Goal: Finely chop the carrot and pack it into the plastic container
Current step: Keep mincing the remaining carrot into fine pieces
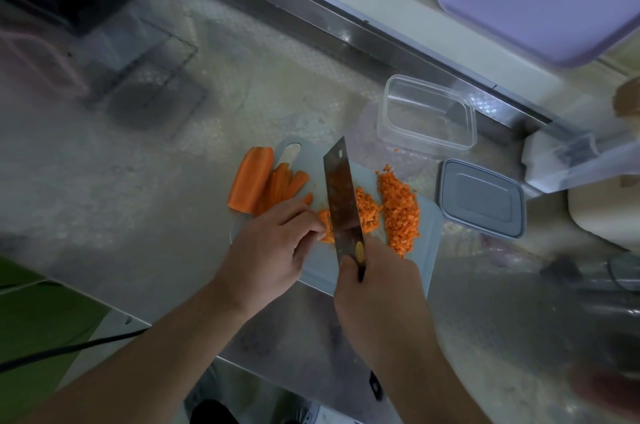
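Right hand (377, 288) grips a broad steel cleaver (341, 195); left hand (273, 247) pinches orange carrot strips (325, 228) beside the blade on the pale blue cutting board (427, 236).

On the table (145, 181), the cutting board (427, 250) sits mid-frame; the plastic container (427, 114) lies up-right of it, the lid (483, 198) right.

both forearms bare, no sleeves, watch or rings on left hand (277, 247) or right hand (377, 288); dark clothing below
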Tool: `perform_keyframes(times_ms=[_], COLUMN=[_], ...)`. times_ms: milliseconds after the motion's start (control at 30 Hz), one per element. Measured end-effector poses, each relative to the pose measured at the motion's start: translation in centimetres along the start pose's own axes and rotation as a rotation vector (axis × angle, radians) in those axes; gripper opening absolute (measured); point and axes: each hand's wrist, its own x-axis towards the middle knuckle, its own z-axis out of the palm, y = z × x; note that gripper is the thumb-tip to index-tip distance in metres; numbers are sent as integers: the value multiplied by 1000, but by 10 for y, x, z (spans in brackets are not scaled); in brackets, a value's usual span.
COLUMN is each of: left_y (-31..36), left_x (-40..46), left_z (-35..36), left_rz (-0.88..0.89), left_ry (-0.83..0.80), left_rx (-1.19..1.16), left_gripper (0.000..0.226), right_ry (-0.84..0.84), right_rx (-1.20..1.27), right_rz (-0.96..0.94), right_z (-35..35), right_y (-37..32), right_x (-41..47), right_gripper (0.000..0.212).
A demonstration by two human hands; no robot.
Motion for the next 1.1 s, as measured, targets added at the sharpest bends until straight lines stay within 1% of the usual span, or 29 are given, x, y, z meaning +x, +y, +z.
perform_keyframes(times_ms=[133,267,433,500,600,667,733,800,933,1100], left_y=[-1,-1,-2,-3,-3,-1,0,2,4,4], left_x=[0,1,0,0,0,1,2,2,1,2], left_z=[0,1,3,4,3,1,0,-1,-3,-4], left_rz=[-8,4,13,14,-7,-18,-14,-8,-26,-29], left_ry=[-9,-4,16,9,-4,-16,-29,-39,-32,-15], left_rx=[-9,-4,4,2,-17,-20,-23,-38,-28,-29], left_gripper=[5,11,11,10,9,9,6,5,7,8], right_ry=[-32,-62,-87,-94,-59,-26,1,30,25,6], right_rx=[-37,-56,-139,-148,-127,-82,-43,-21,-2,19], right_rz=[31,50,59,74,66,51,28,14,-4,-26], right_z=[-1,0,9,13,21,26,27,25,18,12], right_y=[-1,-2,-8,-11,-12,-10,-6,-1,4,-1], right_x=[3,0,-2,-1,0,0,0,-1,0,-1], right_gripper=[26,25,10,8,6,9,7,13,22,25])
